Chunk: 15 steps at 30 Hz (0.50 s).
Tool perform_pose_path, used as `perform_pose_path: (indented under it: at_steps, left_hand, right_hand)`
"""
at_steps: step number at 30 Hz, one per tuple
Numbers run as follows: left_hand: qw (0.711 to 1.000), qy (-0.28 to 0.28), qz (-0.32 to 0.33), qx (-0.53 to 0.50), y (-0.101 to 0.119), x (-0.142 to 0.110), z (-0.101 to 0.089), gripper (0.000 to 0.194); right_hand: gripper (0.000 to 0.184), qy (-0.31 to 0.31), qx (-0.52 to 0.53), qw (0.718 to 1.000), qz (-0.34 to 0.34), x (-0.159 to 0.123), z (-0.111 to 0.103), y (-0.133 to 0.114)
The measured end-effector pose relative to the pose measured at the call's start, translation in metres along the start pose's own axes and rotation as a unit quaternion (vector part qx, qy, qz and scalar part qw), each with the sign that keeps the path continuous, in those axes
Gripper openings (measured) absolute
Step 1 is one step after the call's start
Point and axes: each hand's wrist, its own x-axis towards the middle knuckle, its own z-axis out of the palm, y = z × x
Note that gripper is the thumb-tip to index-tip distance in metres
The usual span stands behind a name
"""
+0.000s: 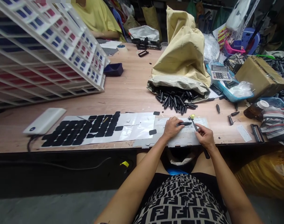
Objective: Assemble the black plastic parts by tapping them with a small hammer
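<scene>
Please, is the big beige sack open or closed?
Open: the beige sack has a gaping mouth, with black parts lying at its edge and out on the table.

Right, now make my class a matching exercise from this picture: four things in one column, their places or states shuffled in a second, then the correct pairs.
Column one
1. Hammer with a yellow-tipped head
2. Slender black piece
3. Grey-and-white desk calculator
4. Large beige fabric sack

Column two
A. On the light-blue plastic basket
B. Gripped in the person's right hand
C. Slim black pieces heaped at its open mouth
D. Held by the person's left hand

Right pairs: 1-B, 2-D, 3-A, 4-C
</scene>
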Motion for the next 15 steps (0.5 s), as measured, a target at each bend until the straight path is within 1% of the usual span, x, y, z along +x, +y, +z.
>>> perform_pose_path:
  at_steps: [3,10,15]
  left_hand:
    - [1.000,0.003,-0.004,-0.006,-0.001,0.000,0.000,0.022]
    - [1.000,0.004,-0.025,-0.016,0.001,0.002,-0.002,0.019]
    - [0.999,-0.001,-0.036,-0.011,0.005,0.003,-0.004,0.020]
  right_hand:
    - [0.047,-0.028,0.000,0.999,-0.024,-0.006,0.006,-0.009]
    - [0.045,-0.041,0.001,0.998,-0.054,-0.008,0.014,-0.022]
    - [0.046,-0.050,-0.051,0.995,-0.076,-0.010,0.019,-0.023]
